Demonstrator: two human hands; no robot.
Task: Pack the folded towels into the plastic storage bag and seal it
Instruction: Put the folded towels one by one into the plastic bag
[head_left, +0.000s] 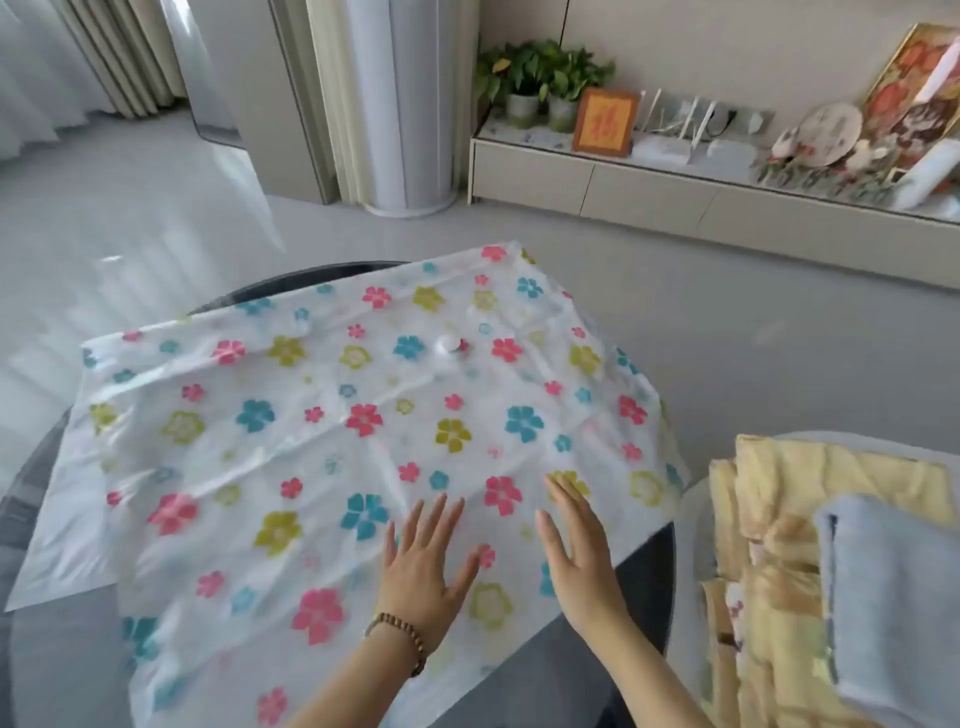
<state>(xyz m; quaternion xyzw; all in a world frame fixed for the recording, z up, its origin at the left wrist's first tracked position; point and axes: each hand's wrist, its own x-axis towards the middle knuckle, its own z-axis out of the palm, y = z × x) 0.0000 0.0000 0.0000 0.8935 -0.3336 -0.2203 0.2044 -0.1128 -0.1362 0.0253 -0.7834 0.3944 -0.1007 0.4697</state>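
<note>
A large white plastic storage bag (322, 426) printed with pink, blue and yellow flowers lies flat over a round dark table (644, 582). A white round valve (450, 343) sits near the bag's far middle. My left hand (423, 561), with a bead bracelet on the wrist, lies flat on the bag's near part, fingers straight and spread. My right hand (574, 540) rests beside it, fingers straight, near the bag's right edge. Folded towels are stacked at the right: yellow patterned ones (779, 519) with a pale blue one (893, 587) on top.
Grey floor surrounds the table. A low beige cabinet (675, 192) runs along the far wall with potted plants (540, 78), a framed picture and ornaments. A tall white cylindrical unit (400, 104) stands at the back, curtains at the far left.
</note>
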